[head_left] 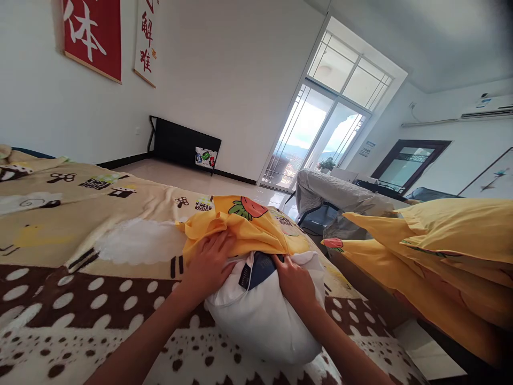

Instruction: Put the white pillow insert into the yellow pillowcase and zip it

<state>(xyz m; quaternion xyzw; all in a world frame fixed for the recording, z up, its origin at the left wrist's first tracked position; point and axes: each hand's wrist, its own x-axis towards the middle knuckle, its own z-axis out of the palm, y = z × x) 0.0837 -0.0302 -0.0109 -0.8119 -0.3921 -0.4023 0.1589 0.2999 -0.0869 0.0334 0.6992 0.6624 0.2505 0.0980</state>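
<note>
A white pillow (264, 321) lies on the patterned blanket (132, 240), with a dark blue patch and a small black label (245, 275) on its top. Its far end is inside a yellow pillowcase (236, 230) printed with a strawberry. My left hand (212, 262) is closed on the left side of the pillowcase opening, its fingers pressed into the bunched cloth. My right hand (295, 278) pinches the opening's edge on the right, against the pillow; some of its fingertips are hidden.
More yellow cloth (460, 256) with strawberry prints is heaped at the right. Beyond the bed stands furniture under a grey plastic cover (340, 195) near a glass door (316, 133). A black panel (180, 141) leans by the far wall.
</note>
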